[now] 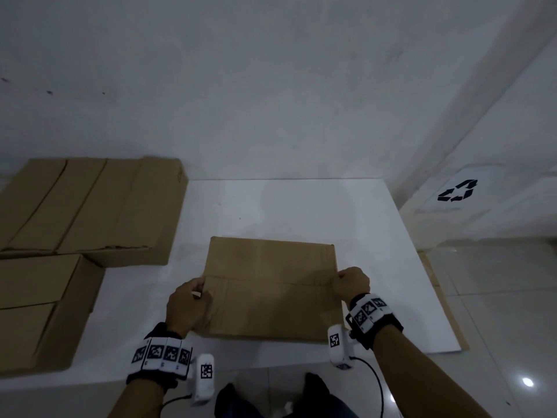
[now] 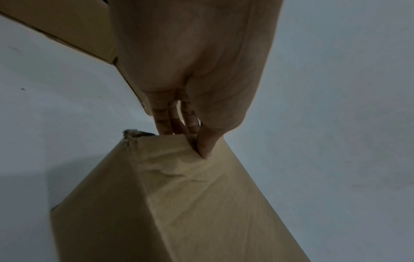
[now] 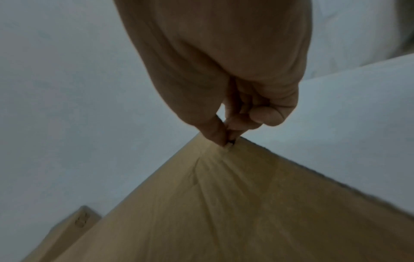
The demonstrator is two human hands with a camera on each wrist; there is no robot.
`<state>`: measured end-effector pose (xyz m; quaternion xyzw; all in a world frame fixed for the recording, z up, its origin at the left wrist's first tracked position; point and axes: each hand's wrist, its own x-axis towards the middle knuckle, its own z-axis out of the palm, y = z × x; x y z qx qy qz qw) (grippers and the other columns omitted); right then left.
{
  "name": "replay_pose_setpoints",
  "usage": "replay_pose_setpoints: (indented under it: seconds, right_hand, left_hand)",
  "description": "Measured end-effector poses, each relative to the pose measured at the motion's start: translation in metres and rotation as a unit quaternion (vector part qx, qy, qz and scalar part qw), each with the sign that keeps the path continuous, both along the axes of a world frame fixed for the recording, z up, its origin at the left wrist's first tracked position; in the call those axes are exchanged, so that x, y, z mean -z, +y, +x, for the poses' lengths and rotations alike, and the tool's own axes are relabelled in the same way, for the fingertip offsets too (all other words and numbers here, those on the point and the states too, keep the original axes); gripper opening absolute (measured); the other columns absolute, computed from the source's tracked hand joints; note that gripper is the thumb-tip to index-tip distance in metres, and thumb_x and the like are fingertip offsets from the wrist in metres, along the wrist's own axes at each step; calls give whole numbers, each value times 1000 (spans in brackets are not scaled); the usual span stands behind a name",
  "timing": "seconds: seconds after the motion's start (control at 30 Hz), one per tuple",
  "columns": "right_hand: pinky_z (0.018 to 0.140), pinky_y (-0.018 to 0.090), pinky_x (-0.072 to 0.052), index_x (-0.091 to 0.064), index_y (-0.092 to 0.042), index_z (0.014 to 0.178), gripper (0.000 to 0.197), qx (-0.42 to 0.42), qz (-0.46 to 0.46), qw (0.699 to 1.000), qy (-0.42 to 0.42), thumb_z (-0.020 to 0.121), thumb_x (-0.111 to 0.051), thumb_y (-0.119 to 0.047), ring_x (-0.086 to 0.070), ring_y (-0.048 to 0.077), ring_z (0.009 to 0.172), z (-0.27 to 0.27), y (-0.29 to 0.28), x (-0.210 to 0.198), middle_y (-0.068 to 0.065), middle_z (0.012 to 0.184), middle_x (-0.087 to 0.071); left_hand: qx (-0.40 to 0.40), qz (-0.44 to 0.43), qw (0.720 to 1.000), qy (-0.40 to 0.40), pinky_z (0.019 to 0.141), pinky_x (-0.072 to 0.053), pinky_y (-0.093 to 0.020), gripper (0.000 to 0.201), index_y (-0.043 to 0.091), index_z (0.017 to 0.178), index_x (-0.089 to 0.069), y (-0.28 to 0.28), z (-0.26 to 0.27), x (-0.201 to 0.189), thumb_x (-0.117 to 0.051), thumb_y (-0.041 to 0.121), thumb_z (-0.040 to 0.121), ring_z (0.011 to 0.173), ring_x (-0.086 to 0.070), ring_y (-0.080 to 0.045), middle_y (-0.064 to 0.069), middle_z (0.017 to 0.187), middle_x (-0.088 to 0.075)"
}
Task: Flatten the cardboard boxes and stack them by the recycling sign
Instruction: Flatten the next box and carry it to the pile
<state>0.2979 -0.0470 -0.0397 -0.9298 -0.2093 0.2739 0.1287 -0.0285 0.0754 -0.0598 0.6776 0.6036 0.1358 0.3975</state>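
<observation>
**Pinch grip on creased board: slip and tear risk**

Both hands sit nearest the camera. Left hand (image 1: pixel 187 306) pinches the left edge of the flattened brown cardboard box (image 1: pixel 271 285) lying near-centre on the white table (image 1: pixel 301 206); right hand (image 1: pixel 351 282) pinches its right edge, fingers curled tight. Board is already crumpled at both pinch points, so lifting could tear or slip it. Two unflattened brown boxes (image 1: pixel 90 206) wait at left. Black recycling sign (image 1: pixel 458 191) is far right on the wall; a carry could sag the sheet.
</observation>
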Motion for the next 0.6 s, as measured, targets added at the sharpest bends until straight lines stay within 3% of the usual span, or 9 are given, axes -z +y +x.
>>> replay_pose_setpoints:
  seconds: [0.07, 0.2, 0.27, 0.33, 0.43, 0.5, 0.6]
  right_hand:
    - [38, 18, -28, -42, -13, 47, 41, -48, 23, 998, 24, 86, -51, -7, -40, 10, 45, 6, -8, 1, -2, 50, -44]
    - [57, 25, -40, -61, -6, 63, 30, -85, 71, 990, 88, 90, -49, -8, -54, 21, 68, 14, -17, 2, 6, 69, -58]
    - [62, 28, -43, -64, -10, 78, 20, -39, 103, 981, 157, 92, -51, -13, -56, 22, 74, 17, -18, -1, 8, 80, -63]
    - [57, 28, -43, -64, -10, 94, 15, 56, 156, 958, 236, 93, -53, -20, -56, 19, 71, 18, -19, -8, 10, 90, -66]
    - [56, 26, -39, -64, -9, 96, 30, 147, 170, 918, 327, 98, -47, -33, -54, 17, 65, 20, -20, -25, 5, 85, -67]
    - [59, 26, -39, -66, -9, 96, 38, 154, 158, 910, 350, 99, -44, -40, -54, 16, 65, 21, -21, -31, 3, 82, -66]
    - [59, 26, -39, -67, -12, 93, 36, 134, 148, 912, 359, 98, -47, -41, -55, 17, 68, 20, -24, -32, 4, 86, -67]
  left_hand:
    - [-1, -9, 1000, -7, 82, -51, -33, 33, 15, 121, -65, 1, 0, -1, -63, 16, 88, 90, -63, -20, -2, 103, -69]
    - [-4, -20, 1000, -23, 80, -49, -29, 32, 16, 119, -65, 2, -4, -3, -65, 17, 87, 91, -63, -18, -1, 103, -68]
    - [-7, -26, 999, -28, 81, -50, -30, 31, 17, 119, -65, 2, -4, -3, -65, 17, 87, 92, -63, -18, 0, 104, -68]
    - [-5, -31, 999, -32, 84, -51, -33, 31, 19, 119, -64, 3, -3, -4, -64, 17, 88, 94, -62, -19, 1, 106, -67]
    - [-2, -34, 999, -37, 88, -51, -36, 31, 19, 118, -65, 4, -3, -6, -64, 16, 88, 96, -62, -19, 1, 108, -67]
    - [1, -39, 998, -40, 89, -52, -38, 31, 20, 118, -65, 5, -6, -5, -64, 16, 87, 97, -62, -19, 1, 108, -67]
    - [3, -45, 998, -42, 91, -52, -39, 33, 20, 120, -65, 5, -10, -6, -64, 15, 87, 101, -63, -19, 1, 109, -68]
